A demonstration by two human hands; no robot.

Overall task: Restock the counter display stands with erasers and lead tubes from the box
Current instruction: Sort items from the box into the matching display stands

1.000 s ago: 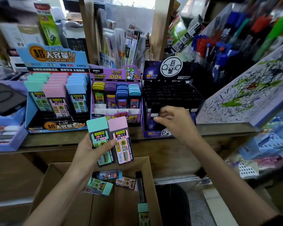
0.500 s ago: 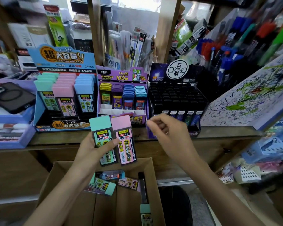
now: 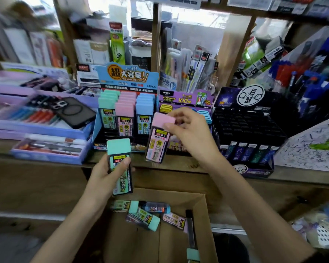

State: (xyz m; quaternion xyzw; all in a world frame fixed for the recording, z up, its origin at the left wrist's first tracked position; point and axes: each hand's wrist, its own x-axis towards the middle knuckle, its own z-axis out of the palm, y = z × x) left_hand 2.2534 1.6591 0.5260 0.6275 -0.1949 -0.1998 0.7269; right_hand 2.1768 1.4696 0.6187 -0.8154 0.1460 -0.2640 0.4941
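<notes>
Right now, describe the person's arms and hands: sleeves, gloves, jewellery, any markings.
Both hands are bare: the left hand and right hand wear no gloves, and no rings show. The left forearm and right forearm are uncovered, with no watch, bracelet or markings visible. A dark patch by the right arm at the bottom corner may be a sleeve edge; unclear.

Left side has a purple tray (image 3: pixel 11 134) with a phone in a dark case (image 3: pixel 72 111) lying on it, right next to some blurry markers (image 3: pixel 36 115). On the right there's a scribbled-over test pad (image 3: pixel 311 147), and far right a bunch of blue and red pens (image 3: pixel 296 73). It's all sitting on a wooden counter (image 3: pixel 46 179).
</notes>
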